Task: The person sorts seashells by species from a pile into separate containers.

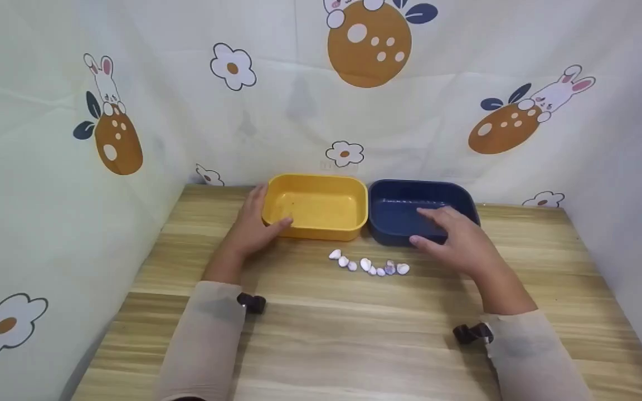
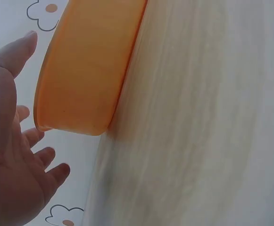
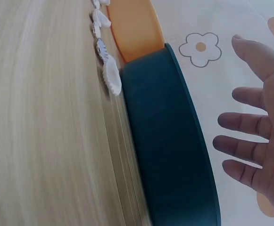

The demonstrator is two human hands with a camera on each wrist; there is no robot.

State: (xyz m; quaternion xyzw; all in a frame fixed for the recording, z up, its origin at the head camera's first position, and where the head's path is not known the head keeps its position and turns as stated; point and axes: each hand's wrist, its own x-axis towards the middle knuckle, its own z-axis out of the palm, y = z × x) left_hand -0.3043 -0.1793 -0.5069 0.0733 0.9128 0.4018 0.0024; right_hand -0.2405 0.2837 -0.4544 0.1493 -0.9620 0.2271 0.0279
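Currently, both hands are at two rounded rectangular tubs on the far part of the wood-grain surface (image 1: 343, 334), and neither holds anything. The left hand (image 1: 251, 227) curves round the left end of the yellow tub (image 1: 321, 234); its grip is loose, with thumb and fingers spread, though whether a fingertip touches the wall I cannot tell. The right hand (image 1: 460, 239) hangs over the right half of the navy tub (image 1: 393, 238), its grip likewise slack, fingers apart from the rim. Between the tubs, the facing ends touch or nearly do. Small whitish seashells (image 1: 365, 264) lie in an uneven row on the surface, just to the near side of both tubs, several touching their neighbours.

Any trouble would likely start with that narrow spacing. Pulling either tub nearer could drive its near wall into the row and scatter it. Uneven pressure from the two sides might skew the tubs where they meet, and shoving them farther could press them into the printed cloth (image 1: 293, 128) behind. The shells look smooth and tiny, so a hasty pinch might slip or lift two together.
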